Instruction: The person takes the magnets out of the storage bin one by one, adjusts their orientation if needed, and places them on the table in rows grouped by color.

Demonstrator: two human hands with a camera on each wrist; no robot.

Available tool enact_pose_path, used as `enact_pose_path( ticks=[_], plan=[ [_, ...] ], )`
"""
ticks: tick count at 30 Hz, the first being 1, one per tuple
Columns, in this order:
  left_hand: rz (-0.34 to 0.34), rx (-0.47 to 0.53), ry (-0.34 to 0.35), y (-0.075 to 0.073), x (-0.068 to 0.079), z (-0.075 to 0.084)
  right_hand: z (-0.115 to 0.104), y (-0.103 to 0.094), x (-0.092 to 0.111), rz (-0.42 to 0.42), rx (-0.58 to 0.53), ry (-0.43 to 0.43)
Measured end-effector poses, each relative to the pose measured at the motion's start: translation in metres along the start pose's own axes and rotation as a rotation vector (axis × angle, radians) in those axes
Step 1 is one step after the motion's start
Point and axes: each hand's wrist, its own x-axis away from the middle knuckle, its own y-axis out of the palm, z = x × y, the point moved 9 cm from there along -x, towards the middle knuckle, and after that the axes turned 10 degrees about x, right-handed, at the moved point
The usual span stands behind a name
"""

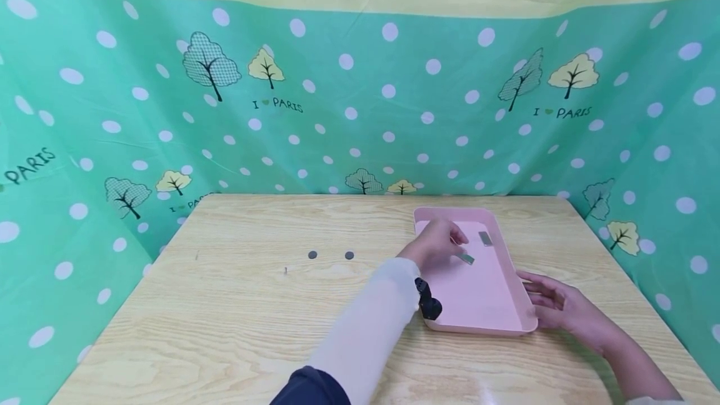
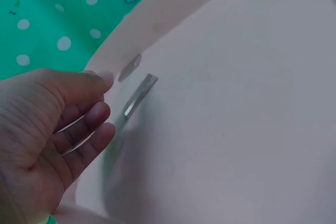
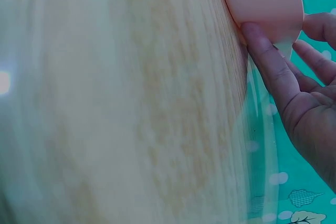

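A shallow pink tray point(image 1: 467, 305) stands on the right part of the table. My left hand point(image 1: 435, 244) reaches over its inside with loosely bent fingers. Just off its fingertips is a small flat greenish-grey rectangular piece point(image 1: 466, 258); the left wrist view shows this piece point(image 2: 140, 95) as a shiny strip, apart from the thumb and fingers. Whether it touches the tray floor I cannot tell. A similar rectangular piece point(image 1: 485, 239) lies by the tray's far right wall. Outside the tray, my right hand point(image 1: 568, 308) touches the near right corner with relaxed fingers and thumb point(image 3: 257, 38).
Two dark round discs point(image 1: 349, 255) lie on the wooden table point(image 1: 225, 305), left of the tray. A tiny thin piece point(image 1: 285, 270) is near them. A green dotted curtain point(image 1: 337, 111) surrounds the table's back and sides.
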Motion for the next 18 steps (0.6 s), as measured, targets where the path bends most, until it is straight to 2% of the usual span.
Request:
enact_pose_path(
  ticks=[5,13,18],
  plan=[
    [-0.032,-0.128,0.001,0.005,-0.003,-0.002,0.001,-0.001,0.001,-0.003,0.002,0.0],
    [-0.053,-0.155,0.0,0.012,-0.007,-0.01,0.002,-0.001,0.001,-0.011,-0.005,0.001],
    [-0.085,-0.246,-0.003,0.016,-0.007,-0.011,0.003,-0.001,-0.001,-0.016,-0.016,0.015]
  ],
)
